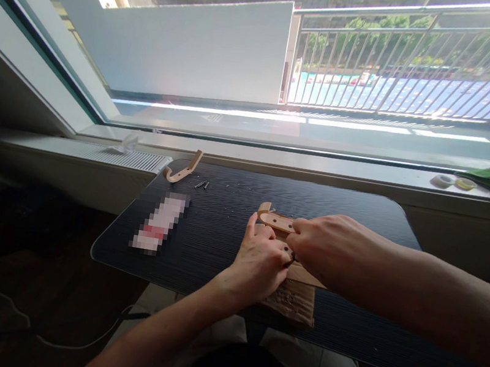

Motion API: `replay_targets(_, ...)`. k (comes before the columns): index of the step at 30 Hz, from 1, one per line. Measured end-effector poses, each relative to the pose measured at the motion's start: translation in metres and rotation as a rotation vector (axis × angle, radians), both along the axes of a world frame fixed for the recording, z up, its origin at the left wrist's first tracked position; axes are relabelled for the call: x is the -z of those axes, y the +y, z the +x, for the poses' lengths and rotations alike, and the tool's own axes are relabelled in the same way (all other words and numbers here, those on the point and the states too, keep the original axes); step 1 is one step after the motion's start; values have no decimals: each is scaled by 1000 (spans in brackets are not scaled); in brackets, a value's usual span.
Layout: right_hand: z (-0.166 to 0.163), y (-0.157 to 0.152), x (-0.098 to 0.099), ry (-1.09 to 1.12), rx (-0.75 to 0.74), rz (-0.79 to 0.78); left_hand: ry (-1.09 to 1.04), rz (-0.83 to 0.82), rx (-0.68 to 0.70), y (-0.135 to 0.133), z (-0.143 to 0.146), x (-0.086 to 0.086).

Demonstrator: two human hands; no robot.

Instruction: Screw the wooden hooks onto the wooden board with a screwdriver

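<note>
On the dark surface (211, 246), a blurred-out packet (159, 223) lies at left, with a loose wooden hook (185, 172) beyond it and small screws (206, 185) just beside that. The left hand (260, 260) is half curled, one finger touching the curved end of a second hook (278, 221); a ridged brown block (296, 297) lies partly beneath the hands. The right hand (321, 245) is tightly curled at that hook's other end; its grip is hidden.
</note>
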State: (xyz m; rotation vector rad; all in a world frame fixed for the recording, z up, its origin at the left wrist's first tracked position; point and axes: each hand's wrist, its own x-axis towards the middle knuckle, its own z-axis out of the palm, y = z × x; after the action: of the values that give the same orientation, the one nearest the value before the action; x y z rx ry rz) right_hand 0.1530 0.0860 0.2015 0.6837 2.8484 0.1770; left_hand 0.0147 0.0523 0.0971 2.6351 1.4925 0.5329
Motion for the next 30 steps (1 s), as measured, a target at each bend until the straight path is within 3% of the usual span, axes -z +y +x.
replay_targets(11,2,-3,0,110,-61,3,-3,-15,18,2,-1,1)
replay_targets(30,3,-3,5,73,-34,11,-7,-36,14,1,-1,-1)
